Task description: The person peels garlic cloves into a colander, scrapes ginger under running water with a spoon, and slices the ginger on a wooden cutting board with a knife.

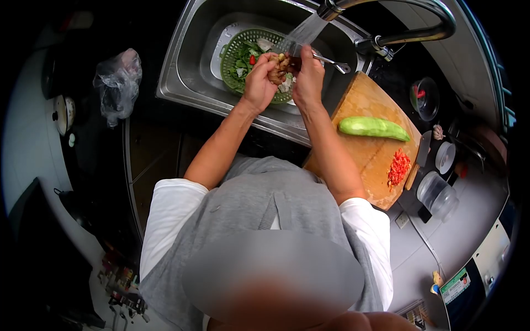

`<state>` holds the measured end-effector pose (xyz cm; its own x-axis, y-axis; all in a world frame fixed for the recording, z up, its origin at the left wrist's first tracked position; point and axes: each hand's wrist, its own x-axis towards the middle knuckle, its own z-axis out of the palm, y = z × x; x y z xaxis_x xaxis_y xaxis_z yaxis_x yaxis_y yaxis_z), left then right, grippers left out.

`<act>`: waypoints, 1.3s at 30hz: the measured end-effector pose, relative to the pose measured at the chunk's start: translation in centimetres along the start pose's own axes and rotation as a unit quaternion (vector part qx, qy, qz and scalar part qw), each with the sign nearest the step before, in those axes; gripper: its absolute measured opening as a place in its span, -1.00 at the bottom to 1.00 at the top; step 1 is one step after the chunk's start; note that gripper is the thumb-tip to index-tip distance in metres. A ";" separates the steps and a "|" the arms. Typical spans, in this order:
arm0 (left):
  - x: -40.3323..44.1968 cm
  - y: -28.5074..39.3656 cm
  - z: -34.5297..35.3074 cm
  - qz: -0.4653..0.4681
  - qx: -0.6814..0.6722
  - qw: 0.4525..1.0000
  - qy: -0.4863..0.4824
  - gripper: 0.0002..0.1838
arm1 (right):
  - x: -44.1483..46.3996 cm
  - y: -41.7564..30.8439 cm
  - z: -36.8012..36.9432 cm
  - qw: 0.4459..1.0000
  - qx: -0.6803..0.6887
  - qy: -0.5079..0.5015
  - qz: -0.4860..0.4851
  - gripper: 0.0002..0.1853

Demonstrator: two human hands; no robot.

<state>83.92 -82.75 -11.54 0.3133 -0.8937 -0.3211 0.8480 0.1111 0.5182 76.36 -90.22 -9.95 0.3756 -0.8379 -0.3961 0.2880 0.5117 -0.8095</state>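
Observation:
Over the sink, my left hand point(261, 83) has its fingers closed round a knobby brown piece of ginger point(280, 69). My right hand point(309, 77) is closed on a metal utensil point(329, 60), its shiny end sticking out to the right; the part at the ginger is hidden. Below both hands a green colander point(227, 65) holds leafy greens point(240, 59), pale scraps and a small red piece. Water point(307, 30) runs from the faucet point(330, 10) just above my right hand.
A wooden cutting board point(361, 110) right of the sink point(179, 83) holds a peeled green gourd point(374, 127) and chopped red pepper point(398, 167). A knife point(424, 149) lies along its right edge, near clear containers point(436, 193). A plastic bag point(117, 85) lies at left.

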 end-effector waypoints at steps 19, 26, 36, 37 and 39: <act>2.7 -2.9 1.0 0.006 -0.135 0.949 0.286 -0.82 | 1.2 1.7 -0.6 0.729 -0.535 -0.060 -0.424 -0.71; 3.0 1.4 -0.9 -0.101 -0.167 0.974 0.115 -0.70 | 2.0 0.5 -3.8 0.994 0.055 -0.086 0.043 -0.80; 2.0 0.3 -0.6 -0.150 -0.055 0.986 0.051 -0.64 | 2.1 -1.3 -1.4 0.864 -0.374 -0.214 -0.261 -0.85; 1.8 0.3 -0.3 -0.149 -0.016 0.987 0.058 -0.64 | 2.1 -1.5 -1.5 0.845 -0.411 -0.205 -0.274 -0.85; 1.4 0.4 -0.1 -0.156 -0.028 0.986 0.057 -0.64 | 1.5 -1.7 -1.1 0.861 -0.407 -0.173 -0.253 -0.82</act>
<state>84.78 -83.96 -11.86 0.0762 -0.8337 -0.5469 0.9318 -0.1356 0.3366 75.46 -92.53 -9.63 0.6632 -0.7361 0.1350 -0.1674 -0.3217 -0.9319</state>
